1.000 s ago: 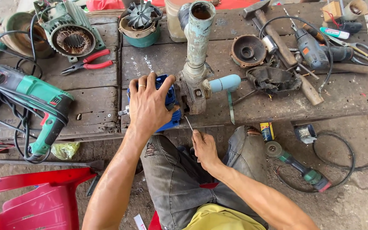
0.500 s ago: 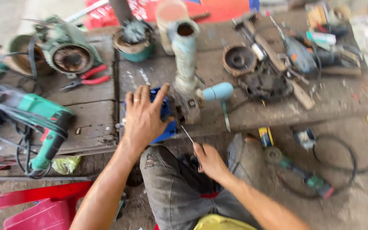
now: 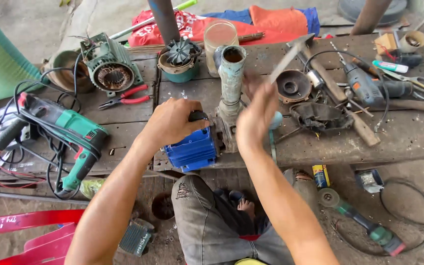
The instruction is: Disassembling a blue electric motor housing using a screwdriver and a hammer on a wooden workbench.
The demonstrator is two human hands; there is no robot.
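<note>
At the weathered wooden bench's (image 3: 393, 140) front edge, the left hand (image 3: 172, 122) clasps a blue pump motor (image 3: 191, 151); the right hand (image 3: 256, 120) grips a thin metal tool (image 3: 288, 56). Below lies a dirt floor (image 3: 418, 245).

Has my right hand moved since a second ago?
Yes. The right hand rose from below the bench edge to beside the upright pipe, over the wooden bench.
</note>
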